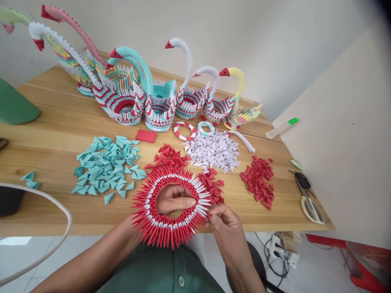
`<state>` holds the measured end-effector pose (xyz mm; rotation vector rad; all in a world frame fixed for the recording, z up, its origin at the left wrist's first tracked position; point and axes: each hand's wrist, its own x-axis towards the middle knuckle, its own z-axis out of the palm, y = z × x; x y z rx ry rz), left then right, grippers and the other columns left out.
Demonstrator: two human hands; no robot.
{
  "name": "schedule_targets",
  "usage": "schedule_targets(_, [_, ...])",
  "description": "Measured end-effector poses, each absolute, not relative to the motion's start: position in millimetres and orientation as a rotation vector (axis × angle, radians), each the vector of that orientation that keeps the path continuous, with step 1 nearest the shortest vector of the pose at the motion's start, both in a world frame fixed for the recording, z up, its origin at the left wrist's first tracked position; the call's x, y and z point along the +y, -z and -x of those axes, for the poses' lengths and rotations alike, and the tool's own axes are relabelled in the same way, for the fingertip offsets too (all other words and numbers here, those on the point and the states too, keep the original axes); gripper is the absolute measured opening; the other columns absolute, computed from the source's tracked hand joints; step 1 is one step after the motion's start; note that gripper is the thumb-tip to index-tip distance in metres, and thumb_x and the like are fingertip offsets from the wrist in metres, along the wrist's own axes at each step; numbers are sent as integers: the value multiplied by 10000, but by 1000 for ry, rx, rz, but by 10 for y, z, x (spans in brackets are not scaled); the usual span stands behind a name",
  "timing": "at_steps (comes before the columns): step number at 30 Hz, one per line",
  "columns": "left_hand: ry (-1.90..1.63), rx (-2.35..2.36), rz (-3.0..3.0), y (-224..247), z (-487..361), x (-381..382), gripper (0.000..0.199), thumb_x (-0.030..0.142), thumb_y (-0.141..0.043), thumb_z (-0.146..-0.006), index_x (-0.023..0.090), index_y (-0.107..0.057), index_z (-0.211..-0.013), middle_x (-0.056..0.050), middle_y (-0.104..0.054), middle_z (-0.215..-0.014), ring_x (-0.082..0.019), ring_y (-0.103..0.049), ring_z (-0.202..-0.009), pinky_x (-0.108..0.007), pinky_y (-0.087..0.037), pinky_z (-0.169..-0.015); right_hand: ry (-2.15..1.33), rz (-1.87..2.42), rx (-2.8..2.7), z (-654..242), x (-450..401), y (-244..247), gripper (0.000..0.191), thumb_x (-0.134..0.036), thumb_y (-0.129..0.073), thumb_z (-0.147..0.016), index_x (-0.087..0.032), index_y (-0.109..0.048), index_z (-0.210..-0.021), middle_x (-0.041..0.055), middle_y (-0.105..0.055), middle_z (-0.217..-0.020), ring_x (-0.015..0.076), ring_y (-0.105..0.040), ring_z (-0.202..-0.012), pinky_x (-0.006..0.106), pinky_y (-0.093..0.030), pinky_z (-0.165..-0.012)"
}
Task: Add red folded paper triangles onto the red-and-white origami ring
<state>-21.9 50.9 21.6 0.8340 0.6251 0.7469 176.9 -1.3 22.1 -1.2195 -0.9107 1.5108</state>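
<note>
A spiky ring of folded paper pieces, mostly red with a white band, is held over the table's front edge. My left hand reaches up through its middle, fingers curled and thumb against the inner right wall. White pieces stick out on the ring's right side. At that side my right hand pinches a small red paper piece; whether it is joined to the ring I cannot tell. Beyond the ring lie loose red triangles, white triangles and, to the left, turquoise triangles.
Several paper swans line the table's back. Before them are a red card, a red-white ring, a turquoise-white ring and a white curved strip. More red triangles and scissors lie right; a white cable arcs left.
</note>
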Motion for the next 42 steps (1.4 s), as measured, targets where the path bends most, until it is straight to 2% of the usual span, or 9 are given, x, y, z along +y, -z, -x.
schedule_targets(6, [-827,538,-807,-258,186,498,201,366,-744,-718,175,-704,-672,-25,-641,-618,-149,-547,-589,-270,-434,-627,-1485,1224,-1004,-1848,17,-204,157,-332,-789,-728,-207,-698,-751,3,-668,-684,142,-616,-594,265,-501,-591])
schedule_targets(10, [-847,527,-799,-232,175,493,157,343,-728,-740,193,-717,-698,-32,-658,-639,-176,-585,-633,-292,-465,-673,-1476,1230,-999,-1829,19,-197,148,-326,-790,-728,-208,-701,-746,-2,-668,-672,138,-617,-593,256,-501,-590])
schedule_targets(17, [-830,550,-811,-208,183,483,102,268,-679,-768,213,-723,-693,-36,-674,-662,-162,-547,-584,-278,-436,-622,-1468,1238,-1034,-1833,21,-216,113,-307,-779,-743,-221,-708,-760,-6,-682,-689,135,-630,-601,247,-509,-592])
schedule_targets(23, [-879,637,-819,-218,171,478,114,287,-712,-702,197,-693,-635,-35,-628,-609,-153,-490,-553,-266,-394,-573,-1399,1298,-1107,-1853,34,-237,135,-319,-779,-734,-205,-707,-750,11,-683,-676,154,-634,-593,270,-528,-580])
schedule_targets(28, [-849,604,-789,-207,161,476,126,321,-715,-712,201,-701,-673,-36,-643,-640,-154,-503,-562,-276,-399,-591,-1362,1306,-1153,-1840,31,-244,102,-306,-765,-746,-216,-715,-750,12,-693,-674,158,-640,-593,270,-534,-578])
schedule_targets(34, [-907,706,-759,-181,121,477,195,326,-785,-630,182,-657,-598,-4,-585,-548,-119,-448,-507,-270,-379,-562,-1183,1398,-1261,-1826,28,-303,54,-276,-749,-756,-225,-731,-758,20,-703,-702,167,-660,-613,274,-549,-604])
schedule_targets(42, [-825,709,-754,-221,159,505,244,319,-817,-585,160,-633,-607,-3,-584,-559,-116,-462,-522,-262,-378,-558,-1289,1344,-1179,-1838,16,-253,63,-274,-751,-760,-222,-717,-751,5,-697,-670,151,-651,-603,257,-535,-598])
